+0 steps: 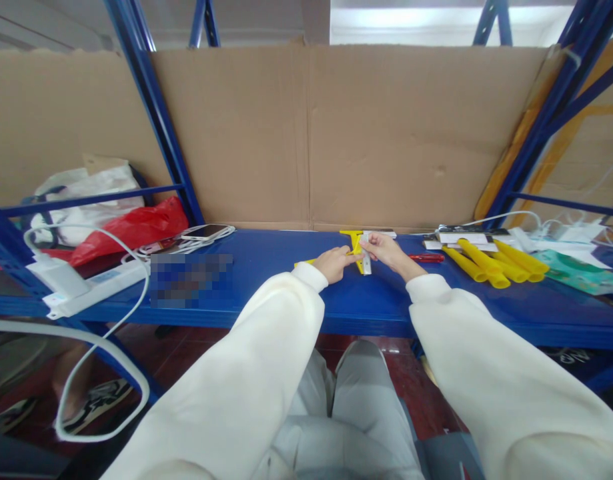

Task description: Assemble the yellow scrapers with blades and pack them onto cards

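Note:
Over the middle of the blue table, my left hand [332, 264] is closed on a yellow T-shaped tool [356, 241], its handle pointing left beneath the hand. My right hand [383, 248] pinches a thin whitish strip [367, 264], held upright against the head of the yellow tool. The fingers of both hands nearly meet at the tool. Behind my right hand a flat white-and-dark piece [387, 234] lies on the table. Just right of my right wrist is a red object [426, 257].
Several yellow tapered handles [501, 267] lie at the right by stacked dark-and-white pieces [466, 237] and a green packet [579, 272]. At the left are a phone [205, 232], a white power strip [103, 287], cables and a red bag [131, 230]. Cardboard [386, 133] stands behind.

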Motion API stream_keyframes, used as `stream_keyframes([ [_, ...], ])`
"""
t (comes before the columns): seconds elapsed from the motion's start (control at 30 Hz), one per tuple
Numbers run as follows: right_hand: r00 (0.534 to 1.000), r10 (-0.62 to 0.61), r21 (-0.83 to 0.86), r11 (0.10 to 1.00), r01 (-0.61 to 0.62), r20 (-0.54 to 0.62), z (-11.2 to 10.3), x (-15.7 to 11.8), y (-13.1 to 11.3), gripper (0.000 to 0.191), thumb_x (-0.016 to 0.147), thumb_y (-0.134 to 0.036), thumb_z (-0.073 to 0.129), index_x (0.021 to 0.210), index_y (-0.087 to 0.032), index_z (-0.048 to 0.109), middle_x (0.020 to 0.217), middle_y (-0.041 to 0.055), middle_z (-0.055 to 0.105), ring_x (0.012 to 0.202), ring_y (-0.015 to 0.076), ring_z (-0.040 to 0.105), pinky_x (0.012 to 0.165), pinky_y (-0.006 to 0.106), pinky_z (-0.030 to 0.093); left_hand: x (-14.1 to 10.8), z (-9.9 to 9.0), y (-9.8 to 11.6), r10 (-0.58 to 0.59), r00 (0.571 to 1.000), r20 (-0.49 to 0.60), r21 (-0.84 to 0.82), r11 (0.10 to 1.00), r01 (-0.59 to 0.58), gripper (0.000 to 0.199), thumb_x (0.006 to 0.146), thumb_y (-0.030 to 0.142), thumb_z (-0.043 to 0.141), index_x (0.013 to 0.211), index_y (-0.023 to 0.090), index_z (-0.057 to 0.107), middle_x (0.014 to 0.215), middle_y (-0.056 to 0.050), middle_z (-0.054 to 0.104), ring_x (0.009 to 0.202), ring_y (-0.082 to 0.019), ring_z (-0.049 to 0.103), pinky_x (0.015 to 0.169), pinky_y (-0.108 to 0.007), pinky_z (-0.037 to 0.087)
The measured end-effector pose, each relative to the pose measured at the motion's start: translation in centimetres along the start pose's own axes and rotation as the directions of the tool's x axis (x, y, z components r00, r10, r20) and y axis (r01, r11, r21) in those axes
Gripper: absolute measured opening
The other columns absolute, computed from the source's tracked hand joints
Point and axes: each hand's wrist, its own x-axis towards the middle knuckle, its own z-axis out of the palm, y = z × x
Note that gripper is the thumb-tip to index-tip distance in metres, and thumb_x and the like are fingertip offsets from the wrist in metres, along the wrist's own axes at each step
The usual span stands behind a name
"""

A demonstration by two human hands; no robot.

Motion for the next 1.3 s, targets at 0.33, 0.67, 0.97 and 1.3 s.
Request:
stream_keyframes([
  [0.33, 0.999, -0.047, -0.023, 0.999, 0.046, -0.015, 0.1, 0.1, 0.3, 0.056, 0.066, -0.069, 0.076, 0.064, -0.023, 0.044, 0.05, -0.0074, 0.043, 0.043, 0.0073, 0.038, 0.042, 0.023, 0.029, -0.2, -0.7, 0.7, -0.034, 0.998, 0.051, 0.049, 0.998, 0.032, 0.058, 0.096, 0.012, 0.038, 0.149, 0.032, 0.046, 0.117, -0.011, 0.056, 0.104, -0.022, 0.062, 0.083, -0.031, 0.051],
  [0.67, 0.977, 0.164, 0.077, 0.982, -0.175, 0.135, -0.2, -1.0, -1.3, 0.042, 0.072, -0.055, 0.079, 0.068, -0.018, 0.059, 0.061, 0.0002, 0.062, 0.053, 0.0107, 0.055, 0.047, 0.021, 0.043, -0.2, -1.0, 0.0, -0.163, 0.987, 0.002, -0.008, 0.987, 0.163, 0.061, 0.097, 0.012, 0.038, 0.153, 0.036, 0.04, 0.115, -0.008, 0.055, 0.099, -0.02, 0.064, 0.087, -0.031, 0.051],
  [0.97, 0.954, 0.199, 0.081, 0.972, -0.222, 0.225, -0.1, -1.5, -1.7, 0.025, 0.074, -0.036, 0.081, 0.073, -0.018, 0.064, 0.062, -0.0003, 0.064, 0.056, 0.0103, 0.059, 0.051, 0.02, 0.046, -0.4, -1.1, -0.3, -0.233, 0.973, -0.011, -0.077, 0.97, 0.231, 0.053, 0.102, 0.021, 0.036, 0.151, 0.039, 0.043, 0.116, -0.007, 0.056, 0.105, -0.021, 0.063, 0.089, -0.031, 0.051],
  [1.3, 0.961, 0.209, 0.028, 0.976, -0.218, 0.178, 0.6, -1.4, -1.2, 0.018, 0.075, -0.024, 0.075, 0.065, -0.017, 0.062, 0.055, -0.0033, 0.057, 0.047, 0.0068, 0.046, 0.047, 0.02, 0.04, -0.7, -2.0, 0.3, -0.228, 0.971, 0.068, -0.021, 0.973, 0.23, 0.05, 0.103, 0.025, 0.034, 0.152, 0.036, 0.042, 0.121, -0.009, 0.056, 0.106, -0.021, 0.065, 0.088, -0.031, 0.051],
])
